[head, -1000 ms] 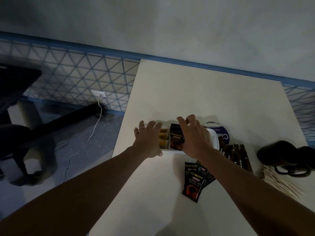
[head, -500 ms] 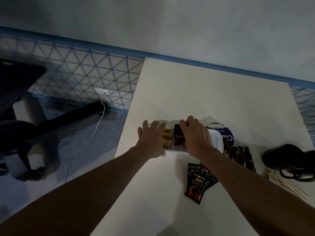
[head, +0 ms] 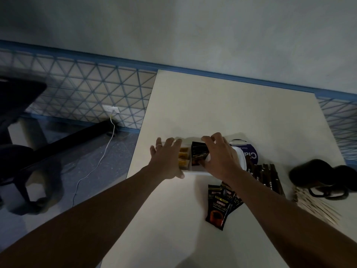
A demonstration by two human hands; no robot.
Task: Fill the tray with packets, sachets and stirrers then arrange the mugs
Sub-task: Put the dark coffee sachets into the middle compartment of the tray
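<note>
A white compartment tray (head: 195,172) lies on the cream table (head: 212,105). Yellow sachets (head: 183,155) fill its left section and dark packets (head: 199,152) stand in the middle one. My left hand (head: 166,159) spans the tray's left end, thumb at the near edge. My right hand (head: 222,157) curls over the dark packets, fingers behind them and thumb in front; it hides the tray's right part. Loose black coffee packets (head: 218,209), dark stick sachets (head: 268,175), wooden stirrers (head: 316,207) and two dark mugs (head: 313,173) lie to the right.
A white and purple pack (head: 251,153) sits just behind my right hand. The table's left edge runs close to my left hand, with floor, a white cable (head: 96,165) and a dark chair (head: 17,105) beyond. The wall stands behind the table.
My right hand's fingers have risen slightly over the dark packets. The view has shifted a little; both hands stay at the tray.
</note>
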